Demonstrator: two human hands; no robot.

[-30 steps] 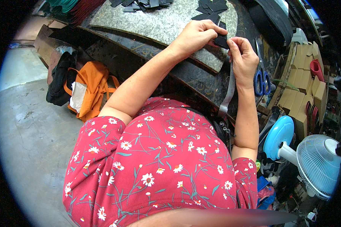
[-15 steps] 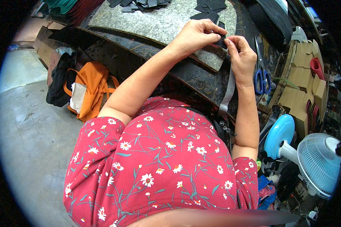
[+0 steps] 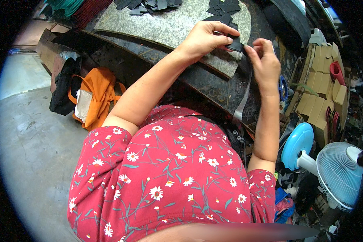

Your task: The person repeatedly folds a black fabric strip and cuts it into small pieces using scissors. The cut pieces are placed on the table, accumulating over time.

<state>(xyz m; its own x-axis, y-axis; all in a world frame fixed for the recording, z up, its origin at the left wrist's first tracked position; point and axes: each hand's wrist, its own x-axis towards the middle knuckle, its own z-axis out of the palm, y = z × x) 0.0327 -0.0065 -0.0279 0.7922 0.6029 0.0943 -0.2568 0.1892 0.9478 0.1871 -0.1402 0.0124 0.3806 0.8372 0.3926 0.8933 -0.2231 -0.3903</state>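
Observation:
My left hand (image 3: 203,39) is closed in a pinch on a small flat black piece (image 3: 234,43), over the right end of a speckled grey board (image 3: 169,25). Just right of that piece is my right hand (image 3: 265,60), thumb and fingers curled toward each other and slightly blurred. Whatever is between its fingertips is too small to make out. A narrow grey strip (image 3: 243,103) hangs over the table edge beside my right forearm. Scissors with blue handles (image 3: 283,88) lie mostly hidden behind my right hand. Loose black pieces (image 3: 222,7) are heaped on the board beyond my left hand.
More black pieces (image 3: 159,5) lie at the board's far side. An orange bag (image 3: 99,94) sits left, beside a black bag (image 3: 64,86). Cardboard boxes (image 3: 314,97) and a blue fan (image 3: 339,173) stand at right. The dark table edge (image 3: 213,94) runs before me.
My right hand has moved right, away from the black piece, and now covers most of the scissors. My left hand stays almost in place, with more of the black piece showing.

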